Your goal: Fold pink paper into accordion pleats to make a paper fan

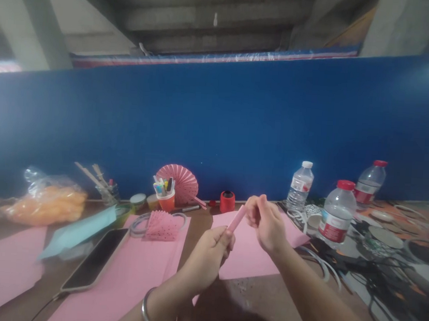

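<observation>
My left hand (pixel 211 250), with a silver bangle on the wrist, is closed around the lower end of a narrow folded strip of pink paper (pixel 236 218). The strip tilts up to the right. Beside its upper end is my right hand (pixel 267 226), fingers curled in and thumb raised; whether they pinch the paper or something small is hidden. Below and behind both hands lies a pink paper sheet (pixel 246 259) on the brown table (pixel 260 303).
A pink pleated paper fan (pixel 180 180) stands behind an orange cup of pens (pixel 166 202). At left lie a phone (pixel 97 260) and a bag of orange stuff (pixel 48 203). A red container (pixel 227 202) is ahead; bottles (pixel 338 214) and cables (pixel 378 272) crowd the right.
</observation>
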Motion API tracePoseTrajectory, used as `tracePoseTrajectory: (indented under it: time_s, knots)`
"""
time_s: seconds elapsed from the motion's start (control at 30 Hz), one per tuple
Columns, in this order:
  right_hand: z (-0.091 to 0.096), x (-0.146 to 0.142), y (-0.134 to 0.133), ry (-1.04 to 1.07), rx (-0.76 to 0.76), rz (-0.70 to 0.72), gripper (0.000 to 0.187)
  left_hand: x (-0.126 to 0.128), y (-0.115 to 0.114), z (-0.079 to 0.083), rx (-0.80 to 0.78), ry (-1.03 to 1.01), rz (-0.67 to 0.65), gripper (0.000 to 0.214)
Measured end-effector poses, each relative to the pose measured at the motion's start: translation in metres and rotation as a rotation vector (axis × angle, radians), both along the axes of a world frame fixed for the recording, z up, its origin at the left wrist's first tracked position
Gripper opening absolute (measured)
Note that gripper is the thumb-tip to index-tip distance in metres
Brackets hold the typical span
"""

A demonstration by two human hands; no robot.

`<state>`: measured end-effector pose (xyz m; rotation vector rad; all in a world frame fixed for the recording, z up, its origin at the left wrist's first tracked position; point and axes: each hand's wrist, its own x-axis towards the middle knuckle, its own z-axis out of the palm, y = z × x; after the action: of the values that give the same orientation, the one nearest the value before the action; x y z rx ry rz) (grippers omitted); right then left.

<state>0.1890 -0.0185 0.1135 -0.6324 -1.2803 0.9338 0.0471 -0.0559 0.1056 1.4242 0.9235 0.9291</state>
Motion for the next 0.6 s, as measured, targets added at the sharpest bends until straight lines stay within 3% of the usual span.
tracePoseTrajectory:
  time_s: [0.1, 0.23, 0.43, 0.6]
  knots:
    - [-0.005, -0.005, -0.002, -0.295, -0.049, 0.087, 0.052, 0.001, 0.003, -0.001, -0.005, -0.032, 0.020, 0.036]
    - [-0.005, -0.011, -0.012, -0.602, -0.054, 0.028, 0.049, 0.002, 0.003, -0.001, -0.089, -0.070, -0.073, 0.039]
    - [0.005, -0.002, -0.008, -0.351, 0.006, -0.062, 0.043, 0.000, 0.000, -0.001, -0.133, -0.077, -0.132, 0.036]
    - [0.009, 0.012, 0.006, -0.074, -0.009, -0.124, 0.050, -0.002, 0.007, -0.008, -0.193, -0.160, -0.140, 0.034]
